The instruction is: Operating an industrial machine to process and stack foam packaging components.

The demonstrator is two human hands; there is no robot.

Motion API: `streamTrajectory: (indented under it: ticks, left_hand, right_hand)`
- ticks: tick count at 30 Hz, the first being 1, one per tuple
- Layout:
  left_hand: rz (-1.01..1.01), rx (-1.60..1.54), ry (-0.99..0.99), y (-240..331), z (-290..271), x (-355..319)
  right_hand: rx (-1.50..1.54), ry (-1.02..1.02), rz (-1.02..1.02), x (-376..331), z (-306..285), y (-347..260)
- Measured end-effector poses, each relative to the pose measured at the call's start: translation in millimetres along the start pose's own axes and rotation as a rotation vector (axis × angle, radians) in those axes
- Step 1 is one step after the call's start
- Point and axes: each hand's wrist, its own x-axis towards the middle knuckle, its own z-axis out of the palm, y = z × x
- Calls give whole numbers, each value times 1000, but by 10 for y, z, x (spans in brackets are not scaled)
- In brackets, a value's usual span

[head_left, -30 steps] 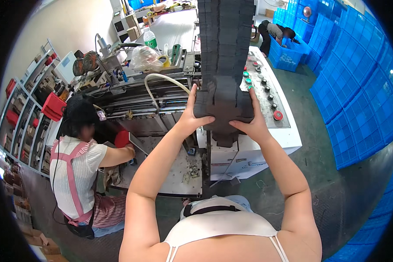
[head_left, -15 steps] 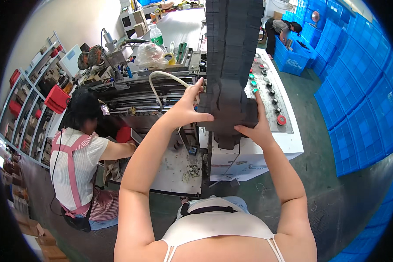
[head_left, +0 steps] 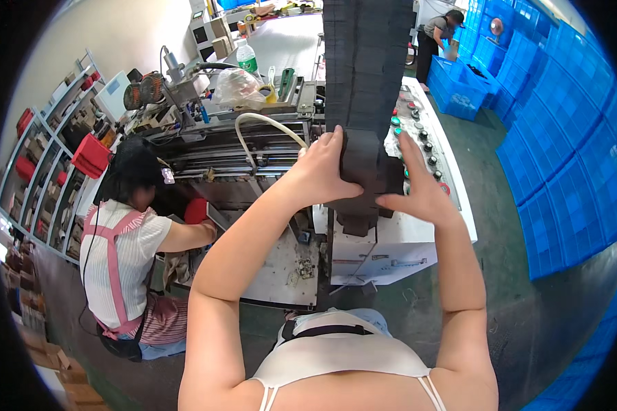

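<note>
At centre, hands: both raised in front of the chest, apart, pressed on opp. sides of a tall dark stack.
Left hand (head_left: 324,171): palm flat on the stack's left side, thumb low across the front, fingers up along the edge.
Right hand (head_left: 420,188): palm on the right side, fingers spread upward, thumb pointing in toward the left hand.
Dark stack (head_left: 367,89): column of thin dark grey/black sheets, upright, runs from the hands up past the top of view; narrower bottom part sits between the two palms, lowest bit sticks out below them.
Machine (head_left: 253,147): metal, just behind and left of the stack, w/ rollers and a pale hose curving over it.
Control panel (head_left: 428,147): white, sloped, behind the right hand, rows of green, black and red buttons; part hidden by stack and hand.
Co-worker (head_left: 127,246): seated at left, striped top w/ pink straps, arm reaching toward the machine's lower part.
Shelves (head_left: 41,171): far left, w/ red bins.
Blue crates (head_left: 562,157): stacked along the right wall, well apart from the hands.
Second person (head_left: 437,34): top right, bent over a blue crate.
Bottle (head_left: 247,58): clear, green cap, on top of the machine beside a plastic bag.
</note>
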Motion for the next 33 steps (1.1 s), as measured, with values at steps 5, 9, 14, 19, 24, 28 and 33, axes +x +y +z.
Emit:
streamTrajectory:
  ticks: [5,9,14,19,24,28,33]
  left_hand:
    - [-71,10,-46,34,36,76]
    - [-20,110,-1,-46,83,20]
    - [136,-150,72,-66,19,24]
    - [101,-221,109,-30,-30,13]
    - [133,-327,107,-113,152,63]
    - [108,-218,129,-62,195,65]
    - [80,-163,77,-37,158,62]
  right_hand:
    - [-419,-274,147,344,73,-360]
    - [-370,-217,119,313,168,-281]
    - [-114,-140,75,282,143,-212]
    - [-73,-122,71,294,62,-300]
    - [-43,-92,-56,182,58,-50]
    - [-458,-47,-37,-57,13,92]
    - [-340,-95,92,-74,9,93]
